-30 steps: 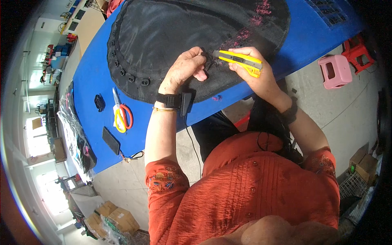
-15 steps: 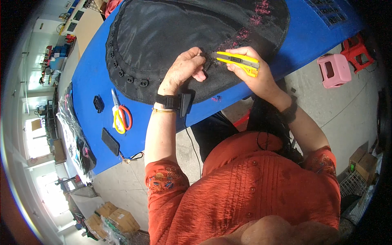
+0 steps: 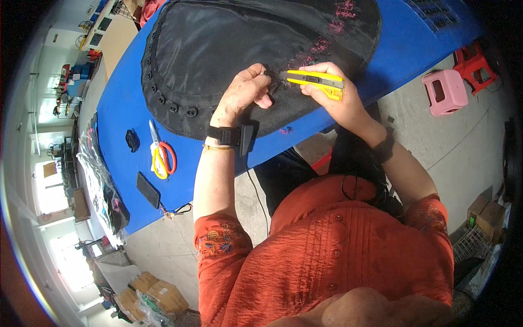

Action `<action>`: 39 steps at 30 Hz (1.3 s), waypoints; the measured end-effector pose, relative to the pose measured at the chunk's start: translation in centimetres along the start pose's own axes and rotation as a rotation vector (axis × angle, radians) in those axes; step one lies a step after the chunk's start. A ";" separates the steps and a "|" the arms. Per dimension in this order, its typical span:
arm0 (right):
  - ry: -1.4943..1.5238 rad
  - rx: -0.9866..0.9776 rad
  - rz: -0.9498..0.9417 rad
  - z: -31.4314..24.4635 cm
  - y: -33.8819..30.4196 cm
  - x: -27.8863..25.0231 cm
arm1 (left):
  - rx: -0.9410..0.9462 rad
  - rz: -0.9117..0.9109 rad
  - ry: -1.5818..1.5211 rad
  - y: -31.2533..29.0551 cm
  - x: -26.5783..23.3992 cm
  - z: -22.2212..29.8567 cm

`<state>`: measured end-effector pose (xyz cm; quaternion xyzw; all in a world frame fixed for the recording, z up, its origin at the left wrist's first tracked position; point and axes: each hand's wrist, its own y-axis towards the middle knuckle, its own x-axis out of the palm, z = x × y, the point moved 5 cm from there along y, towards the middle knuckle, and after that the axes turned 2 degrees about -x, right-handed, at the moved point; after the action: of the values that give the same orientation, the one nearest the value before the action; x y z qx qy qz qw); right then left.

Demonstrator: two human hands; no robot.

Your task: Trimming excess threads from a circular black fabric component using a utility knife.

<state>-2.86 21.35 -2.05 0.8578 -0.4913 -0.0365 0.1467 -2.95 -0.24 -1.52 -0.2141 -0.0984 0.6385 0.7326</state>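
A large rounded piece of black fabric (image 3: 218, 46) lies over the blue table, with several small black plastic fittings (image 3: 173, 107) along its left edge. Pink thread scraps (image 3: 317, 46) are scattered on its right side. My right hand (image 3: 343, 98) grips a yellow utility knife (image 3: 310, 78), its tip pointing left toward my other hand. Over the fabric, my left hand (image 3: 242, 94) is closed, thumb and forefinger pinching a small black piece near the knife tip. Whether that piece is part of the fabric, I cannot tell.
On the blue table (image 3: 117, 158) to my left lie scissors (image 3: 159, 155) with red and yellow handles, a dark phone (image 3: 148, 189) and a small black bundle (image 3: 132, 140). Plastic-wrapped goods (image 3: 101, 180) line the left edge. Pink (image 3: 445, 92) and red stools (image 3: 476, 66) stand at right.
The knife has turned slightly flatter, and its tip has shifted a little to the left. The fabric has slid slightly left. My left hand keeps its pinch.
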 end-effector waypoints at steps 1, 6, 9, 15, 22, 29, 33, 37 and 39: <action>-0.013 -0.020 0.009 0.0 0.0 -0.1 | 0.004 0.006 0.013 0.1 0.0 0.0; -0.116 -0.090 -0.045 -0.9 -0.6 -0.6 | -0.011 0.017 0.033 0.2 0.2 0.2; -0.026 0.004 -0.112 -1.0 -1.0 -0.2 | 0.006 0.032 0.037 0.1 -0.1 0.4; -0.025 -0.013 -0.005 -0.4 -0.4 -0.7 | -0.002 0.068 0.050 0.1 -0.3 -0.1; 0.123 0.070 0.200 -2.0 0.9 -4.0 | -0.019 -0.030 -0.033 0.8 0.0 -0.4; 0.158 0.120 0.196 -0.5 1.4 -4.9 | -0.040 -0.075 -0.021 1.7 -0.3 -0.1; 0.222 0.176 0.184 -1.3 1.9 -4.2 | -0.037 -0.052 -0.026 2.3 -0.7 0.0; 0.236 0.235 0.149 -0.6 2.2 -4.4 | -0.024 -0.024 -0.049 2.7 -1.5 0.2; 0.230 0.259 0.125 -0.7 2.3 -3.7 | -0.022 -0.034 -0.036 2.6 -2.2 -0.1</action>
<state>-6.55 23.52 -1.00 0.8359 -0.5241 0.1345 0.0924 -5.61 -2.21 -2.50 -0.2087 -0.1221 0.6286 0.7392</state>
